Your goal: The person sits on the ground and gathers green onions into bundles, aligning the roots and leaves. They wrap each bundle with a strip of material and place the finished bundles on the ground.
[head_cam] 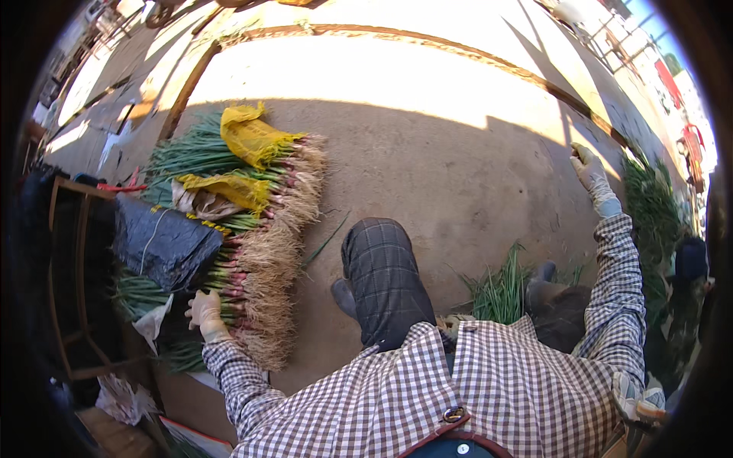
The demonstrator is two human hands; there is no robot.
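A long row of spring onions [269, 275] lies on the ground at the left, pinkish stems and pale roots pointing right, green tops pointing left. Yellow mesh cloths [246, 137] and a bundle wrapped in black plastic [166, 240] rest on it. My left hand [205, 312], in a pale glove, is at the stems just below the black bundle; whether its fingers grip anything is unclear. My right hand [587, 166], also gloved, is stretched out at the right over the concrete floor, fingers partly curled, with nothing visible in it.
Loose green leaves [501, 292] lie beside my legs, and a larger green heap [650, 200] lies at the far right. A wood-framed dark object [69, 275] stands at the left. A low ledge [412, 40] crosses the sunlit floor ahead. Another gloved hand [638, 398] shows at lower right.
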